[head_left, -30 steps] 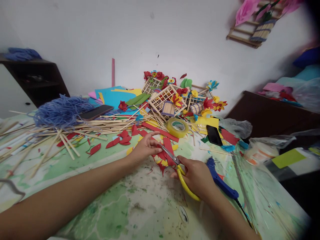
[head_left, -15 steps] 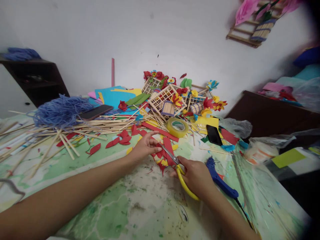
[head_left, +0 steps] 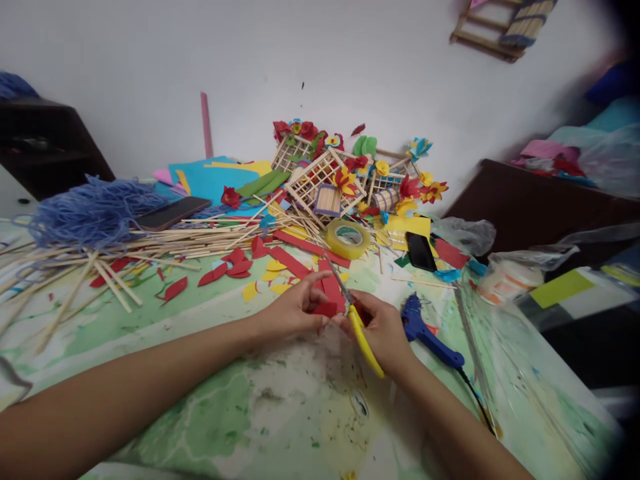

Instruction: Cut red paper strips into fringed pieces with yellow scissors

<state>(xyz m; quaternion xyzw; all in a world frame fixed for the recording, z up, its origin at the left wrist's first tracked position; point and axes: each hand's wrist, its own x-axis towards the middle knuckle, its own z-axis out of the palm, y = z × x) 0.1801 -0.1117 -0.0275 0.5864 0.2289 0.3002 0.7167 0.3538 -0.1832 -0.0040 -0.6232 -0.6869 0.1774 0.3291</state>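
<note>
Nearest: paint-stained green-and-white table cover (head_left: 215, 417) under both forearms. Right hand (head_left: 380, 330) wrapped firmly around the yellow handles of the scissors (head_left: 363, 340); blades angled up and to the left, narrowly parted at most, exact gap hard to read at this size. Left hand (head_left: 293, 308) pinching a piece of red craft paper (head_left: 326, 309) between thumb and fingers, a firm hold, with the paper held just at the blades and the two hands almost touching. Further red strips lying directly beyond the grip.

Just right of the right hand: blue hot glue gun (head_left: 425, 337) lying on the cover, black cord trailing toward the near edge. Left of the hands: cut red paper leaves (head_left: 225, 269) and yellow paper scraps (head_left: 253, 291) scattered on the cover.

Mid-table: roll of clear packing tape (head_left: 347, 239) on its side, black smartphone (head_left: 421, 251) to its right, loose bamboo sticks (head_left: 130, 250) spread across the left, blue yarn (head_left: 90, 213) bunched at their far end, second phone (head_left: 173, 213) beside the yarn.

Farthest on the table: heap of stick lattice frames (head_left: 325, 183) and paper flowers (head_left: 434, 192), blue paper sheets (head_left: 200, 180) to the left, against a white wall (head_left: 150, 60). Wooden lattice (head_left: 487, 33) hanging on the wall, top right.
</note>
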